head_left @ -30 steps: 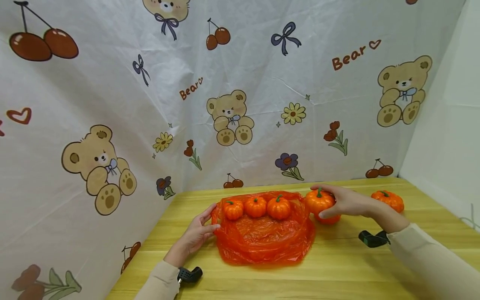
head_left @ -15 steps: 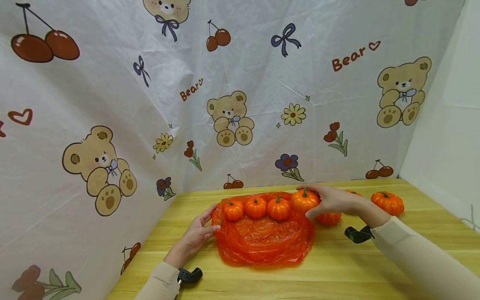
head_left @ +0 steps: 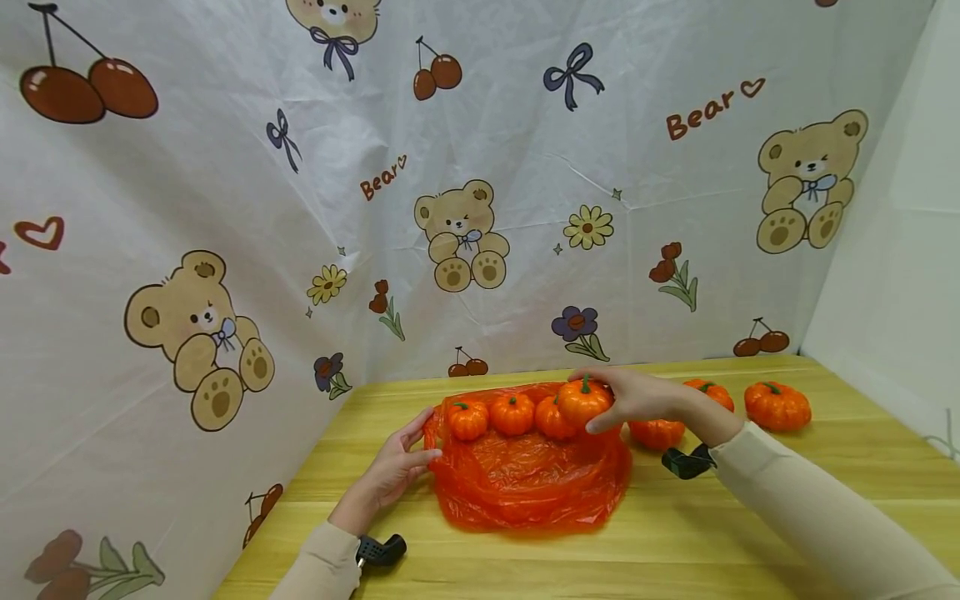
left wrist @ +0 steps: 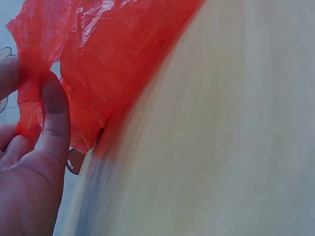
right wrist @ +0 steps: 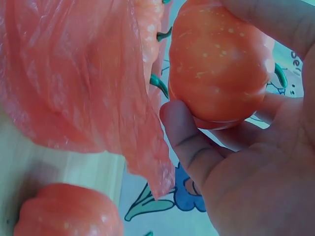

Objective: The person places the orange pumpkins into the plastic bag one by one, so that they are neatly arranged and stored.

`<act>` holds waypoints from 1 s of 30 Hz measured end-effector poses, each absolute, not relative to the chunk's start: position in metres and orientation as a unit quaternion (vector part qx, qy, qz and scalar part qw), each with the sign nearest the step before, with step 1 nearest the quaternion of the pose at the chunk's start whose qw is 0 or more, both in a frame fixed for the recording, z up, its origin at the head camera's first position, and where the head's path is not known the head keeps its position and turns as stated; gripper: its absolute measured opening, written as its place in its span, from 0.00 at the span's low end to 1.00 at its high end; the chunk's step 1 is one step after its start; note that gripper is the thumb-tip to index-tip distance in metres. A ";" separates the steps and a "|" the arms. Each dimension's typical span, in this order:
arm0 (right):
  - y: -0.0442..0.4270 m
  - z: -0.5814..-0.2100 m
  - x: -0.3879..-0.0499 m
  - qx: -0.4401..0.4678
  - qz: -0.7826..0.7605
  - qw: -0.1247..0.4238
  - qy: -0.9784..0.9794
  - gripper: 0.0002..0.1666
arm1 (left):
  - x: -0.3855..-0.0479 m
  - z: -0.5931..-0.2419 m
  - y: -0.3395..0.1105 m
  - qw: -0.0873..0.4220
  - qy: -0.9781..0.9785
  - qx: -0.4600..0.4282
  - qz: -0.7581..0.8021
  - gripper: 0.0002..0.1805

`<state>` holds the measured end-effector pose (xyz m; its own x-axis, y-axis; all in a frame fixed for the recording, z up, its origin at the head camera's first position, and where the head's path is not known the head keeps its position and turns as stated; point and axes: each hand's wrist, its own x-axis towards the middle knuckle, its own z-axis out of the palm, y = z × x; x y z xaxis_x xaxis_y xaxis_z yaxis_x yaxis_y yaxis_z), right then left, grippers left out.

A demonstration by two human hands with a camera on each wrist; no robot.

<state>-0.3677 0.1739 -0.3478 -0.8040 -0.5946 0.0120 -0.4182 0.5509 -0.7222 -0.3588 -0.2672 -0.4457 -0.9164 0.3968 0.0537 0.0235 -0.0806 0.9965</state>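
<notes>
My right hand [head_left: 637, 394] grips a small orange pumpkin [head_left: 584, 405] with a green stem, holding it over the right part of an open red plastic bag [head_left: 525, 508]. In the right wrist view the thumb and fingers wrap the pumpkin [right wrist: 219, 64]. Three more pumpkins sit in a row at the back of the bag: one at left [head_left: 468, 422], one in the middle [head_left: 512, 415], and one partly hidden behind the held pumpkin [head_left: 551, 419]. My left hand [head_left: 396, 461] pinches the bag's left edge, and the left wrist view shows the red film [left wrist: 32, 93] between thumb and fingers.
Right of the bag, a pumpkin [head_left: 656, 434] lies on the wooden table [head_left: 675, 533]. Another pumpkin [head_left: 711, 393] is partly behind the right forearm, and a further pumpkin [head_left: 777, 407] lies farther right. A bear-print sheet [head_left: 525, 167] hangs behind the table.
My right hand has carried the gripped pumpkin leftward from beside the bag to over its right part, now overlapping the third pumpkin in the row. The left hand stays on the bag's edge.
</notes>
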 end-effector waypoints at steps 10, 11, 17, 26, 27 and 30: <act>0.156 -0.352 -0.376 -0.305 -0.376 0.136 0.864 0.45 | -0.358 -0.447 -0.268 0.131 0.660 0.159 0.722 0.51; 0.154 -0.353 -0.376 -0.305 -0.375 0.139 0.864 0.46 | -0.359 -0.447 -0.268 0.130 0.661 0.159 0.722 0.51; 0.137 -0.356 -0.383 -0.292 -0.366 0.145 0.872 0.49 | -0.358 -0.448 -0.269 0.130 0.662 0.159 0.721 0.50; 0.111 -0.357 -0.383 -0.308 -0.347 0.156 0.872 0.47 | -0.359 -0.446 -0.268 0.131 0.662 0.164 0.720 0.50; 0.109 -0.356 -0.383 -0.309 -0.348 0.158 0.871 0.47 | -0.358 -0.445 -0.268 0.130 0.663 0.164 0.719 0.50; 0.102 -0.357 -0.384 -0.306 -0.345 0.158 0.873 0.46 | -0.358 -0.444 -0.267 0.129 0.665 0.162 0.718 0.50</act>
<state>-0.3837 0.1016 -0.3572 -0.7635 -0.6426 -0.0649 -0.4250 0.5756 -0.6986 -0.3580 -0.2675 -0.4437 -0.9141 0.4008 0.0612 0.0303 -0.0829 0.9961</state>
